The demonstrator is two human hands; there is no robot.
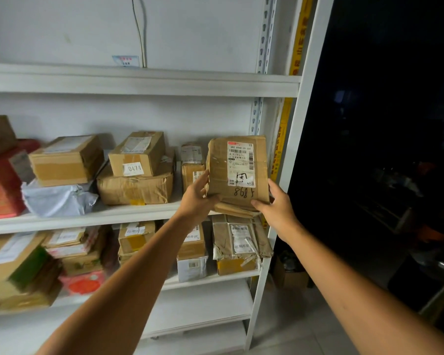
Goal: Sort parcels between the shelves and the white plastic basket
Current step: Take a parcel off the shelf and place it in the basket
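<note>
A flat brown cardboard parcel (237,172) with a white shipping label and a handwritten number stands upright at the right end of the middle shelf (108,216). My left hand (199,198) grips its left lower edge. My right hand (274,204) grips its right lower corner, thumb on the front face. Both arms stretch forward from the bottom of the view. The white plastic basket is not in view.
More cardboard boxes (136,155), a grey poly bag (58,199) and a red box (0,185) fill the middle shelf. The shelf below holds further parcels (237,242). The white shelf post (300,119) stands right of the parcel, with a dark room beyond.
</note>
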